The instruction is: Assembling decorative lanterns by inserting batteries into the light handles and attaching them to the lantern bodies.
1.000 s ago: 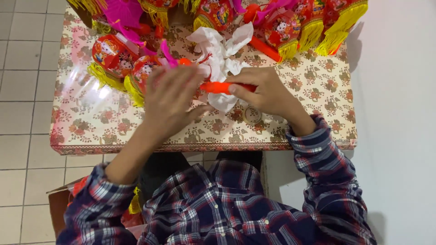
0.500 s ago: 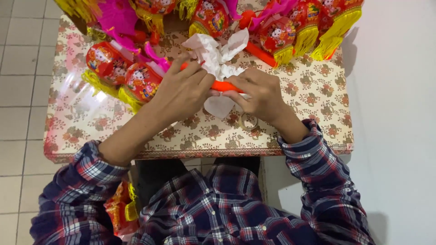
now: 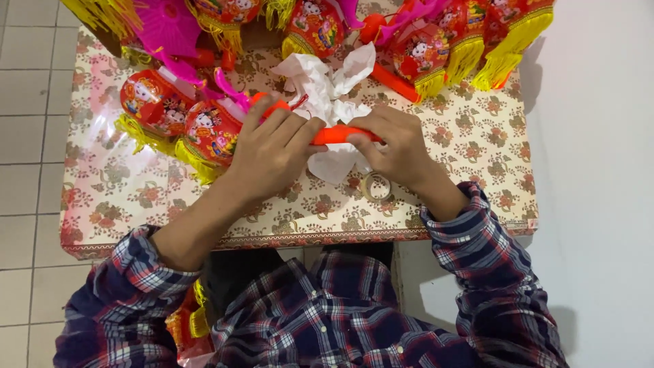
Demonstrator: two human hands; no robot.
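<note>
The orange stick [image 3: 335, 134] lay almost level between both hands, its long axis going across from one to the other. The left hand [image 3: 272, 153] was closed around one end, the right hand [image 3: 395, 146] pinched the other. White paper [image 3: 320, 82] behind the hands and under them hid parts of the stick, above the counter [image 3: 470, 170].

home craft spot | floral-cloth table [image 3: 470, 170] | tiled floor [image 3: 27, 102] | red lanterns [image 3: 204, 129]
</note>
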